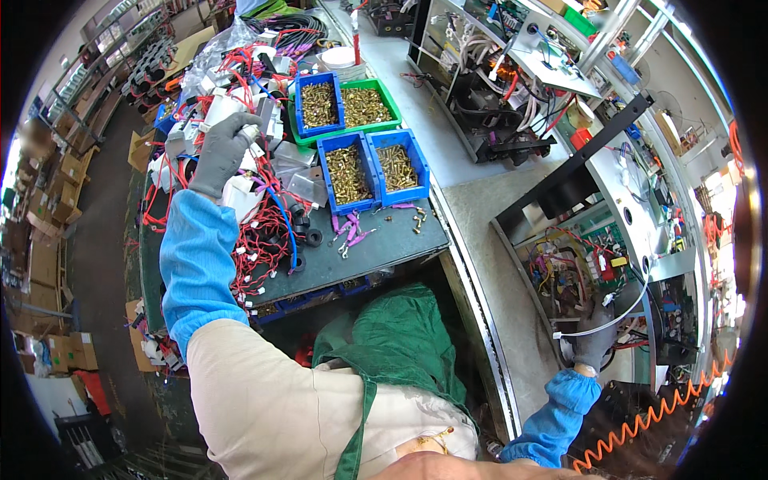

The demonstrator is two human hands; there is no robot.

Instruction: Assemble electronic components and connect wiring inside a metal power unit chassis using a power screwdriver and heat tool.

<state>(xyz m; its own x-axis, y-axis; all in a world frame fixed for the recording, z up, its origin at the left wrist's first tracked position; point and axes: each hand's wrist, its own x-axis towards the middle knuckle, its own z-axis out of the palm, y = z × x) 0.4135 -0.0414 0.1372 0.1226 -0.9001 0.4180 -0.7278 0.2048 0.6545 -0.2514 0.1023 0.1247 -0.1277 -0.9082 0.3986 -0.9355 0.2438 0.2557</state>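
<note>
My left hand [222, 154], in a grey glove and blue sleeve, is reached out over the cluttered left bench. Its fingers are closed around a small pale piece [250, 134] whose kind I cannot make out. Beneath it lie white plastic housings [224, 108] and a tangle of red wires [260, 252] with white connectors. At the lower right, my right hand [594, 342], also gloved in grey, reaches into an opened metal chassis [552, 280] among wires and circuit boards. A thin white cable tie or tube [620, 318] arcs across it. Its fingers are mostly hidden.
Blue bins [346, 176] and a green tray [370, 106] hold brass-coloured screws or standoffs. Purple-sleeved terminals [350, 230] and black rings [314, 237] lie near the bench edge. Another opened unit [504, 104] stands at the far right. An orange coiled hose [648, 416] hangs at lower right.
</note>
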